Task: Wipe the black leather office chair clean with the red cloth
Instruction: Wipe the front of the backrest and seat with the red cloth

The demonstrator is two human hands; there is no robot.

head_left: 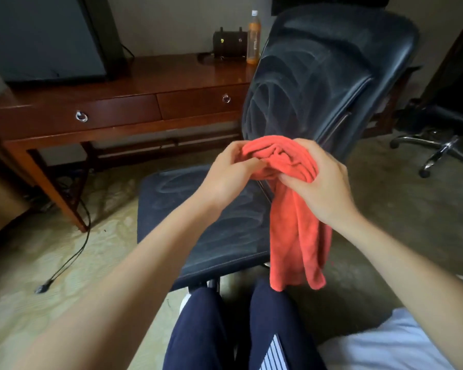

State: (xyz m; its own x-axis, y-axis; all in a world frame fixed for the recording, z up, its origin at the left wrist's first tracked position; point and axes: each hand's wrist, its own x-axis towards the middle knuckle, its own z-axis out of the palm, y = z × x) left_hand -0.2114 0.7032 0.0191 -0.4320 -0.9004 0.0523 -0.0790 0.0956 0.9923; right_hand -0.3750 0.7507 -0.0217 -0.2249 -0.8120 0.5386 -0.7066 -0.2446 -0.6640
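Note:
The black leather office chair [318, 84] stands before me, its backrest streaked with wipe marks and its seat [198, 225] dusty with smears. Above the seat I hold the red cloth [297, 231] bunched at the top, its long end hanging down toward my knees. My left hand [233, 172] grips the bunched top from the left. My right hand [324, 185] grips it from the right, fingers curled round the folds. The cloth hangs in the air and touches no part of the chair that I can see.
A wooden desk [118, 108] with two drawers stands at left, bearing a dark monitor [43, 36], a small black bag [229, 44] and an orange drink bottle [254, 36]. A black cable [72, 255] trails over the floor. Another chair's wheeled base [439, 148] is at right.

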